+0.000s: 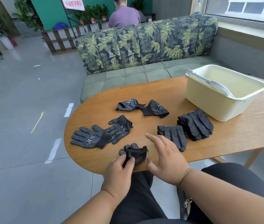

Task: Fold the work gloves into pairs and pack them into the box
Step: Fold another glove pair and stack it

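A bunched glove bundle [135, 153] is pinched by the left hand [120, 171] at the near edge of the tabletop [225, 135], thumb and fingers curled round its lower end, so the left grip is closed on the bundle, probably to keep the fold from springing open. The right hand [166, 156] is held just right of that grip with fingers spread and relaxed, nothing in it, palm down over the tabletop edge; it looks freed to either tuck the cuff or reach for the next glove, which cannot be told. Ahead and left of the grip, two flat gloves [102, 133] are laid overlapping at the cuffs, seemingly matched as the next pair. Farther ahead, two loosely rolled gloves [142, 106] are seen touching each other, well apart from the grip. Ahead and right of the grip, just beyond the right hand, two stacks of gloves [186, 128] are lined up side by side, the farther stack resting near the box [221, 94]. The cream box is set at the far right, well apart from the grip, open-topped, with a grey-edged lid or handle piece leaning inside; no gloves are visible in it, so packing is judged not yet begun. Folding is judged to be the step in hand. A sofa [144, 46] is behind the tabletop.
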`<state>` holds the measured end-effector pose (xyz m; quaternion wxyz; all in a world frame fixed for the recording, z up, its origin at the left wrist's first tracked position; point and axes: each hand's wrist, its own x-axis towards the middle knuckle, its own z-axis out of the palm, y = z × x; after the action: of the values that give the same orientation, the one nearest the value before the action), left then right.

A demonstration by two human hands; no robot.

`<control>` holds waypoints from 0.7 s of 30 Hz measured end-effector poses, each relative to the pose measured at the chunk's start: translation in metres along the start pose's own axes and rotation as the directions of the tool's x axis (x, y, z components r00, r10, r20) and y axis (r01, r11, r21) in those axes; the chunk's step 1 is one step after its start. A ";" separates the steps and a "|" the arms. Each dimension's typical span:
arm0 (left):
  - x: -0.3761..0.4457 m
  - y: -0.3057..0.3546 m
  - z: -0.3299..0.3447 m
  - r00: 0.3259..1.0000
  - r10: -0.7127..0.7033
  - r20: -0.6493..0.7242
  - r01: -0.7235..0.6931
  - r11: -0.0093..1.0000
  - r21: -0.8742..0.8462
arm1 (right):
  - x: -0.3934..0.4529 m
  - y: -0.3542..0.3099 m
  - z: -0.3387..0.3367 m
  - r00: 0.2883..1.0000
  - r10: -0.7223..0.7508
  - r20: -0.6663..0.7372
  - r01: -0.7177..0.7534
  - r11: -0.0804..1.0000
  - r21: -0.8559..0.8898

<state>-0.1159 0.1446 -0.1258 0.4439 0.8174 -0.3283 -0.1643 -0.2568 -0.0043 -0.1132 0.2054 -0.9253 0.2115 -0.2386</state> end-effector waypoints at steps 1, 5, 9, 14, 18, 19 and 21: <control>-0.001 0.004 -0.002 0.999 -0.045 0.014 0.045 0.998 -0.052 | 0.001 0.000 0.004 0.998 0.064 0.018 -0.065 0.996 0.056; 0.014 0.014 -0.006 0.985 -0.165 0.050 0.169 0.981 -0.090 | 0.010 -0.003 0.020 0.959 0.227 0.169 -0.251 0.958 0.138; 0.030 0.006 -0.003 0.986 -0.164 0.023 0.163 0.986 0.038 | 0.009 -0.008 0.028 0.961 0.208 0.182 -0.236 0.959 0.153; 0.020 0.001 0.002 0.995 -0.088 -0.053 0.093 0.989 0.112 | 0.007 -0.003 0.033 0.973 0.141 0.183 -0.153 0.987 0.053; 0.014 0.001 0.001 0.991 -0.083 -0.107 0.092 0.993 0.074 | 0.004 0.001 0.038 0.981 0.097 0.166 -0.095 0.995 -0.019; 0.014 0.000 0.001 0.989 -0.087 -0.116 0.095 0.994 0.062 | 0.003 0.002 0.039 0.983 0.086 0.161 -0.082 0.996 -0.034; 0.015 -0.004 -0.001 0.987 -0.098 -0.124 0.106 0.993 0.060 | 0.004 0.001 0.038 0.984 0.071 0.166 -0.062 0.996 -0.057</control>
<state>-0.1028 0.1367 -0.1276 0.4264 0.8559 -0.2638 -0.1263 -0.2338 0.0037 -0.1433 0.2065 -0.9395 0.2302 -0.1475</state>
